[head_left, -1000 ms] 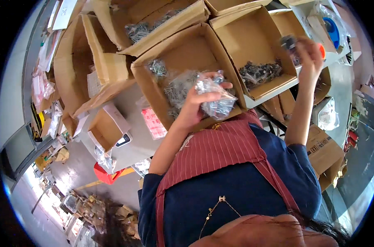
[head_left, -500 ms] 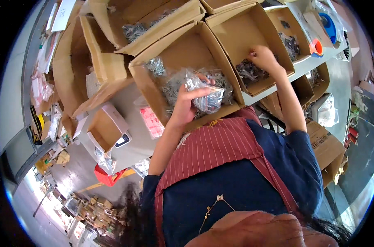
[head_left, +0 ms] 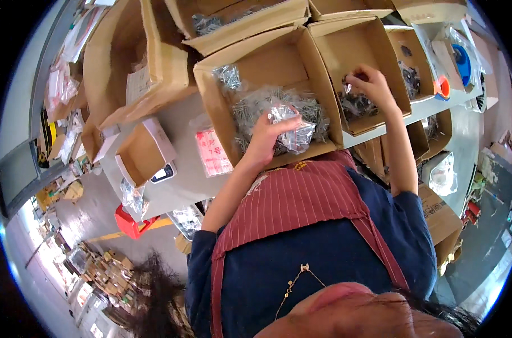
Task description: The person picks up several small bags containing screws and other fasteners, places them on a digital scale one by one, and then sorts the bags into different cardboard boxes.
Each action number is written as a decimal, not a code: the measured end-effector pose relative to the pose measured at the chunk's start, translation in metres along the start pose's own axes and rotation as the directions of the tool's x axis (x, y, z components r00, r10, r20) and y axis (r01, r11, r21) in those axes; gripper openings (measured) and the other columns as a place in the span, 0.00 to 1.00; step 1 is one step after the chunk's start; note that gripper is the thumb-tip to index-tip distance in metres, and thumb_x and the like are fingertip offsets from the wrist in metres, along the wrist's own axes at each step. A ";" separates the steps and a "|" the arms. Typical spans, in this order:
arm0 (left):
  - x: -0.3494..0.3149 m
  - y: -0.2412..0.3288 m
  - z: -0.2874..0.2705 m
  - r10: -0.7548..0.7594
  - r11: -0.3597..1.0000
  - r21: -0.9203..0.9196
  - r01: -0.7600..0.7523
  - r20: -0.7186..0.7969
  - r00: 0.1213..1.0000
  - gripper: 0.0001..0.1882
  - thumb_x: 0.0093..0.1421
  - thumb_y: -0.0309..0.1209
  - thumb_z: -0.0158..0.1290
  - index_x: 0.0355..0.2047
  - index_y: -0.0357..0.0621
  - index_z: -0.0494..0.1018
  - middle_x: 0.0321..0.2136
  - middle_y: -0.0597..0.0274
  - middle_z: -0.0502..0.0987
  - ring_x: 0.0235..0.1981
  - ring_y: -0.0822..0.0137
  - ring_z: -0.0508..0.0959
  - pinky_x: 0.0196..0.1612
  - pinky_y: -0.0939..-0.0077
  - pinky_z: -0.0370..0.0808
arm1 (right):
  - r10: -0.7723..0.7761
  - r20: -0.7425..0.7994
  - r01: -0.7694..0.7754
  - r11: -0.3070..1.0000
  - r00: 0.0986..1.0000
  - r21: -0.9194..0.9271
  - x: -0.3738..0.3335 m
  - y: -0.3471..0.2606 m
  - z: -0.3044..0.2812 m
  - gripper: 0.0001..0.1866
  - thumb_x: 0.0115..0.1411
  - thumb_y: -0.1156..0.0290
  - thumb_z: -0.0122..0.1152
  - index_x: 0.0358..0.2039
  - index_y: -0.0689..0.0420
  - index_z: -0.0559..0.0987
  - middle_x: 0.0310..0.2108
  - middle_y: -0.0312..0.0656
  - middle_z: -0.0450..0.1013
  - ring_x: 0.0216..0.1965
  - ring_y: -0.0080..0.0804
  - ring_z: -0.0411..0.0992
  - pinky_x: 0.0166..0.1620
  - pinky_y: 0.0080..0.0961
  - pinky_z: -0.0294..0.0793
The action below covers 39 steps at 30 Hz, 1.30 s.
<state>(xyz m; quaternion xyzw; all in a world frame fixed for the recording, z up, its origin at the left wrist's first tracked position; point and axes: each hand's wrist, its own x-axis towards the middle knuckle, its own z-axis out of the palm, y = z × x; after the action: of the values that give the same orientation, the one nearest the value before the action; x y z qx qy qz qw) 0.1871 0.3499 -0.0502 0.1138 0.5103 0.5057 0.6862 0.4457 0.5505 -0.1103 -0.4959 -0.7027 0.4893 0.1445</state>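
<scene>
My left hand point(head_left: 265, 137) is closed around a clear plastic bag point(head_left: 296, 133) with small shiny metal pieces inside. It holds the bag over a cardboard box point(head_left: 209, 107) of loose screws point(head_left: 301, 101). A small clump of screws point(head_left: 229, 76) lies apart in that box's far left corner. To the right, my right hand point(head_left: 374, 89) is over a second cardboard box point(head_left: 354, 45) with small dark parts point(head_left: 357, 106) at its near end. Its thumb and fingers are pinched together on a small dark, shiny piece, too small to name.
More cardboard boxes stand behind and to the left, including a tall one point(head_left: 112, 67). A small open box point(head_left: 146, 149) sits beside a scale point(head_left: 164, 173) on the grey table. Nearby lies a pink-and-white packet point(head_left: 212, 152). At the right are an orange ring-shaped thing point(head_left: 442, 87) and a blue container point(head_left: 462, 57).
The view has shifted, so the boxes appear further right. My right hand's fingers now point down in a pinch above the dark parts; before, they were curled. My left hand keeps its hold on the bag.
</scene>
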 end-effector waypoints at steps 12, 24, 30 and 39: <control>-0.035 -0.015 -0.011 0.071 0.994 0.088 -0.073 0.020 0.997 0.17 0.58 0.33 0.60 0.44 0.36 0.73 0.35 0.60 0.79 0.36 0.72 0.78 0.42 0.74 0.76 | -0.134 0.363 0.066 0.979 0.922 0.194 -0.020 -0.142 0.070 0.12 0.65 0.66 0.58 0.35 0.63 0.77 0.24 0.38 0.76 0.26 0.27 0.75 0.31 0.22 0.74; -0.114 -0.022 -0.065 0.257 0.900 -0.280 -0.335 -0.279 0.925 0.17 0.58 0.29 0.54 0.45 0.29 0.72 0.43 0.44 0.79 0.40 0.58 0.81 0.42 0.62 0.81 | -0.395 0.325 0.490 0.818 0.859 -0.302 0.030 -0.128 0.129 0.13 0.51 0.65 0.63 0.33 0.61 0.77 0.30 0.51 0.76 0.33 0.50 0.74 0.38 0.39 0.73; -0.137 -0.019 -0.097 0.317 0.840 -0.376 -0.391 -0.245 0.916 0.19 0.57 0.26 0.54 0.48 0.29 0.73 0.40 0.53 0.80 0.39 0.63 0.81 0.42 0.68 0.80 | -0.359 0.313 0.288 0.924 0.879 0.252 -0.056 -0.214 0.144 0.07 0.58 0.73 0.64 0.30 0.61 0.74 0.26 0.30 0.69 0.29 0.15 0.66 0.34 0.15 0.65; -0.152 -0.029 -0.224 0.894 0.447 0.607 -0.658 -0.332 0.301 0.14 0.58 0.28 0.55 0.43 0.35 0.75 0.38 0.61 0.79 0.40 0.67 0.78 0.45 0.71 0.74 | -0.294 0.434 0.052 0.872 0.852 0.487 -0.085 -0.235 0.209 0.12 0.67 0.70 0.55 0.42 0.66 0.79 0.36 0.37 0.78 0.38 0.22 0.74 0.43 0.20 0.73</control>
<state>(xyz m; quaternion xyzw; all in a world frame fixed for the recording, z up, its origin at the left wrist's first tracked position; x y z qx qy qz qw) 0.0257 0.1326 -0.0826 0.3014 0.6598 0.6806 0.1028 0.2104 0.3583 0.0088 -0.2380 -0.6232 0.7357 0.1171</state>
